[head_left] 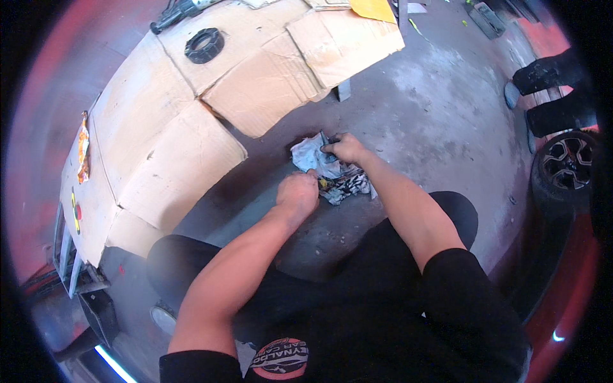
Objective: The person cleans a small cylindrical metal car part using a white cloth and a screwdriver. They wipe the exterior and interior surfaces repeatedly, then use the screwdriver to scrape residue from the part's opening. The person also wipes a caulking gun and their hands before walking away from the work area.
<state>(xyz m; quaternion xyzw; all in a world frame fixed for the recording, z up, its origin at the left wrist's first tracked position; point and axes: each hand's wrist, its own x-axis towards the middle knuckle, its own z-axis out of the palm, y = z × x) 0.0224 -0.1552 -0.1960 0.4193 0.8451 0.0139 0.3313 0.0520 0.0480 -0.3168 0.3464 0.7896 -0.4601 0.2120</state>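
Car workshop: spoked wheel, red bodywork, tool, stained floor.

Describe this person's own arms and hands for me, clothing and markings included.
Both the left hand and right hand are bare, without gloves. The forearms are uncovered, and no watch shows. The black shirt has short, plain sleeves; its front carries a rounded red, black and white emblem.

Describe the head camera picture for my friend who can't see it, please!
A left hand and a right hand hold crumpled, stained cloth over a grey floor. Cardboard with a black ring on it spreads across the upper left; a wheel is at the far right.
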